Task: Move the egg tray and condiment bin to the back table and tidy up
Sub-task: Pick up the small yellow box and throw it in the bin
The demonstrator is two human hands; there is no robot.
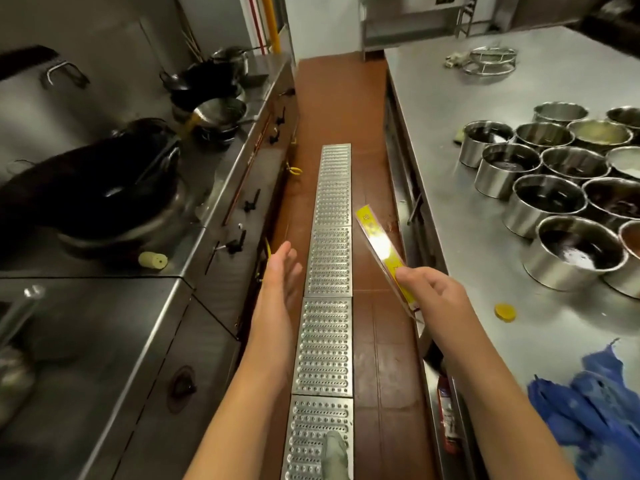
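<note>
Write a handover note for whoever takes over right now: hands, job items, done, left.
Left hand: open, holding nothing, over the aisle beside the floor grate.
Right hand: grips a flat yellow box at the steel table's edge.
Condiment tins stand clustered on that table, with a blue cloth and a yellow lid.
No egg tray in view.
Done: cannot tell.
Left: condiment tins not moved; tidying remains.

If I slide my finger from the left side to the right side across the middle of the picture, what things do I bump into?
Big black wok → stove knobs → metal floor grate → yellow flat box held by the right hand → steel table → round metal pots.
</note>
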